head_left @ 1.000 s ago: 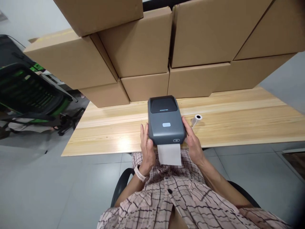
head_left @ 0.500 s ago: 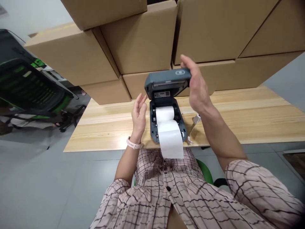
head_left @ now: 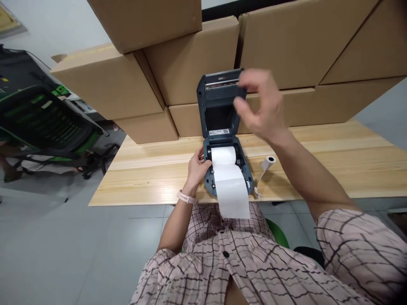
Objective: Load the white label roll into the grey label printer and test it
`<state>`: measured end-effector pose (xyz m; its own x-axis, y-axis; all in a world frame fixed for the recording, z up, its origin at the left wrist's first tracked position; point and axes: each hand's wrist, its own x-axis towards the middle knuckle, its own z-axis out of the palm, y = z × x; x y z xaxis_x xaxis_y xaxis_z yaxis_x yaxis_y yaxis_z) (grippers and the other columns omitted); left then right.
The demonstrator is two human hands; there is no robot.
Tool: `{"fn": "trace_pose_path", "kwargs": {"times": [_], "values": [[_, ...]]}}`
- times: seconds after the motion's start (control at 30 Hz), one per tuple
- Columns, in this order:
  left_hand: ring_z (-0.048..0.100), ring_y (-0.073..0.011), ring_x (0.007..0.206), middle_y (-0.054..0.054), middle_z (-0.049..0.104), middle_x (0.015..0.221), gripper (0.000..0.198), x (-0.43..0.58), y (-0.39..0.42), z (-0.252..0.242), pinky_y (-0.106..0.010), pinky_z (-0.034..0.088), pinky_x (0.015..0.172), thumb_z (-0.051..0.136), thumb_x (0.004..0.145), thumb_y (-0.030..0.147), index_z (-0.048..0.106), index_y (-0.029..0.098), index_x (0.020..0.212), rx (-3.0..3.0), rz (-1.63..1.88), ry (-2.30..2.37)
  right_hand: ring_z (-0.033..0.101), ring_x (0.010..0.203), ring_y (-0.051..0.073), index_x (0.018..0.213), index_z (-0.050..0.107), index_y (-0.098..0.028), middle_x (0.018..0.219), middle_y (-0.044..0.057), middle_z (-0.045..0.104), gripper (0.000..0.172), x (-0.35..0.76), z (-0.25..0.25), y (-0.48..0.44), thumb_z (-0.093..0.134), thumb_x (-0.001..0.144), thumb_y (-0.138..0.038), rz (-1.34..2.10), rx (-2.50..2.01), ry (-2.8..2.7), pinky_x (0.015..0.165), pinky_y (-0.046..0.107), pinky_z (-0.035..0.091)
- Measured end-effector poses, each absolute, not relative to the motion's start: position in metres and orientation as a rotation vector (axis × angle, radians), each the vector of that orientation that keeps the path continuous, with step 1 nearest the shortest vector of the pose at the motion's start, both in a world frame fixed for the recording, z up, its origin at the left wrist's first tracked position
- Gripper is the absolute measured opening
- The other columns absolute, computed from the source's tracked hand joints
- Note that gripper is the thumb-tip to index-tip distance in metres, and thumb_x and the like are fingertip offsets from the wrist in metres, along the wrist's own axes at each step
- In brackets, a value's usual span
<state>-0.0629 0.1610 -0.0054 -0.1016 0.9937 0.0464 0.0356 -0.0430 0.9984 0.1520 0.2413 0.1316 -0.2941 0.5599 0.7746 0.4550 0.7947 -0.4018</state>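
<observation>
A dark grey label printer (head_left: 208, 183) stands on the wooden table in front of me, its lid (head_left: 220, 103) swung up and back. Inside lies a white paper roll (head_left: 223, 155), and its loose paper strip (head_left: 233, 199) hangs out over the table's front edge. My left hand (head_left: 197, 168) grips the left side of the base, thumb on the rim. At the lid's upper right edge is my right hand (head_left: 262, 101), slightly blurred, with thumb and fingers apart; whether it touches the lid I cannot tell.
A small white paper roll (head_left: 269, 162) with a loose tail lies right of the printer on the table (head_left: 333, 165). Stacked cardboard boxes (head_left: 124, 87) line the table's back, close behind the lid. An office chair (head_left: 44, 123) stands at the left.
The lid has swung further up and back, from half raised to upright. My left hand has moved right onto the printer's base. My right hand's fingers have parted at the lid's edge.
</observation>
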Motion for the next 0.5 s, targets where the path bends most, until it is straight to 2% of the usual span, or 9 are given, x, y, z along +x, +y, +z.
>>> {"fn": "trace_pose_path", "kwargs": {"times": [0.07, 0.1, 0.17, 0.3, 0.5], "values": [[0.072, -0.0281, 0.123, -0.013, 0.074, 0.141, 0.079, -0.063, 0.162, -0.005, -0.041, 0.057, 0.106, 0.062, 0.065, 0.010, 0.064, 0.017, 0.143, 1.250, 1.297, 1.313, 0.068, 0.112, 0.029, 0.103, 0.063, -0.025, 0.118, 0.010, 0.074, 0.017, 0.150, 0.117, 0.226, 0.061, 0.097, -0.041, 0.238, -0.794, -2.258, 0.097, 0.044, 0.051], [0.073, -0.0282, 0.121, -0.012, 0.075, 0.139, 0.078, -0.062, 0.162, -0.005, -0.041, 0.057, 0.104, 0.062, 0.064, 0.010, 0.065, 0.018, 0.142, 1.261, 1.293, 1.326, 0.070, 0.099, 0.028, 0.099, 0.061, -0.024, 0.108, 0.009, 0.074, 0.017, 0.148, 0.109, 0.222, 0.062, 0.094, -0.040, 0.323, -0.851, -2.451, 0.087, 0.041, 0.051], [0.074, -0.0285, 0.119, -0.013, 0.075, 0.138, 0.078, -0.062, 0.163, -0.006, -0.041, 0.058, 0.103, 0.061, 0.063, 0.010, 0.065, 0.016, 0.141, 1.279, 1.291, 1.325, 0.068, 0.086, 0.027, 0.104, 0.059, -0.022, 0.099, 0.008, 0.073, 0.025, 0.141, 0.096, 0.223, 0.067, 0.089, -0.042, 0.470, -1.015, -2.771, 0.074, 0.036, 0.046], [0.071, -0.0281, 0.126, -0.015, 0.071, 0.145, 0.080, -0.061, 0.164, -0.011, -0.042, 0.055, 0.109, 0.060, 0.062, 0.010, 0.065, 0.015, 0.141, 1.252, 1.327, 1.277, 0.064, 0.084, 0.027, 0.118, 0.053, -0.023, 0.098, 0.008, 0.070, 0.054, 0.125, 0.079, 0.238, 0.077, 0.080, -0.054, 0.565, -1.205, -2.970, 0.068, 0.031, 0.037], [0.069, -0.0307, 0.132, -0.016, 0.071, 0.144, 0.077, -0.062, 0.165, -0.011, -0.046, 0.052, 0.115, 0.060, 0.061, 0.011, 0.067, 0.015, 0.138, 1.229, 1.341, 1.281, 0.065, 0.096, 0.028, 0.128, 0.051, -0.024, 0.111, 0.007, 0.070, 0.073, 0.118, 0.073, 0.250, 0.085, 0.068, -0.047, 0.720, -1.075, -2.897, 0.075, 0.032, 0.043]]}}
